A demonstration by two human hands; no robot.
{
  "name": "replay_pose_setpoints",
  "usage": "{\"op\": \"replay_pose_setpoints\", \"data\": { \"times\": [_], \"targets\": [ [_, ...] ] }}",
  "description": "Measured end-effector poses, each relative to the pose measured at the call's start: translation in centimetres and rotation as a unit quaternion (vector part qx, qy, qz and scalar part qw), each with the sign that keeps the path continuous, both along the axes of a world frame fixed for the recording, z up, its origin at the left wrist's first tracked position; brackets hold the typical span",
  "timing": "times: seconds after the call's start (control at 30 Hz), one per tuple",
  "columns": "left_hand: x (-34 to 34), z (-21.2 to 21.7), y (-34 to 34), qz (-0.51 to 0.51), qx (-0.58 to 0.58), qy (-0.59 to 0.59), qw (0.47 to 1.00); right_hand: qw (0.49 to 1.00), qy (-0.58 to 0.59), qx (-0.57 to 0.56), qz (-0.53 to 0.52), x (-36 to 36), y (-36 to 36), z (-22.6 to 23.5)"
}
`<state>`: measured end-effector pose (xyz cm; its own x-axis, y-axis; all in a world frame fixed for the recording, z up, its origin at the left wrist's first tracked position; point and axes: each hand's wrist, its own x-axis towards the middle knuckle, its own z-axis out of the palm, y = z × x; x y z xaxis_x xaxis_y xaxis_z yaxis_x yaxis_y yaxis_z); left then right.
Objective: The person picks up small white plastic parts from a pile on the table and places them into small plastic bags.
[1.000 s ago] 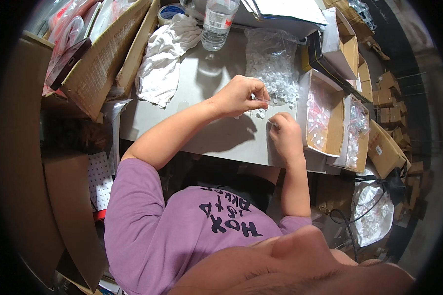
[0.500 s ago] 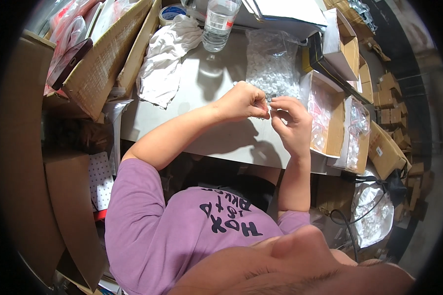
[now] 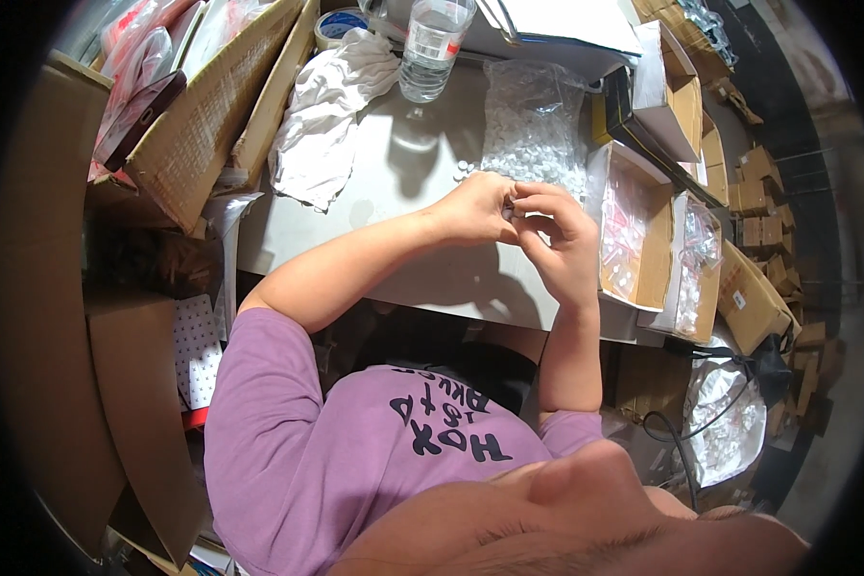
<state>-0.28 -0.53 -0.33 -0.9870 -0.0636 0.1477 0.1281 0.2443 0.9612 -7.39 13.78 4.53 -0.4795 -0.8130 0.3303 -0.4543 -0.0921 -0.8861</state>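
My left hand [image 3: 478, 209] is closed above the table, its fingertips pinched together at the middle of the work area. Against them press the bent thumb and fingers of my right hand [image 3: 564, 236], so the two hands touch. Whatever lies between the fingertips is too small and too covered to name. Just beyond the hands, a clear plastic bag [image 3: 533, 106] lies with many small white pieces at its near end. A few loose small white pieces [image 3: 464, 170] rest on the tabletop beside my left hand.
A water bottle [image 3: 436, 48] stands beyond the hands, with a crumpled white cloth [image 3: 319, 134] to its left. Cardboard boxes [image 3: 202, 120] line the left side. Open boxes [image 3: 655, 245] holding bagged parts stand at the right edge of the table [image 3: 432, 274].
My right hand has moved slightly left and its fingertips have closed against my left hand's. The loose white pieces beside my left hand now show more plainly.
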Motion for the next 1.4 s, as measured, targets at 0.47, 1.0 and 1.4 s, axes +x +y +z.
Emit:
{"op": "replay_pose_setpoints", "data": {
  "times": [0.47, 1.0, 1.4],
  "targets": [
    [0.3, 0.5, 0.0, -0.036, 0.117, 0.018, 0.992, 0.986, 0.161, 0.041, -0.009, -0.7, 0.9, 0.9],
    [0.1, 0.9, -0.3, -0.053, 0.05, 0.089, 0.993, 0.977, 0.211, 0.023, -0.035, -1.1, 2.1, 1.0],
    [-0.1, 0.7, -0.7, 0.037, -0.062, 0.189, 0.979, 0.989, 0.075, 0.064, -0.105, -1.2, 2.4, 0.1]
  ]
}}
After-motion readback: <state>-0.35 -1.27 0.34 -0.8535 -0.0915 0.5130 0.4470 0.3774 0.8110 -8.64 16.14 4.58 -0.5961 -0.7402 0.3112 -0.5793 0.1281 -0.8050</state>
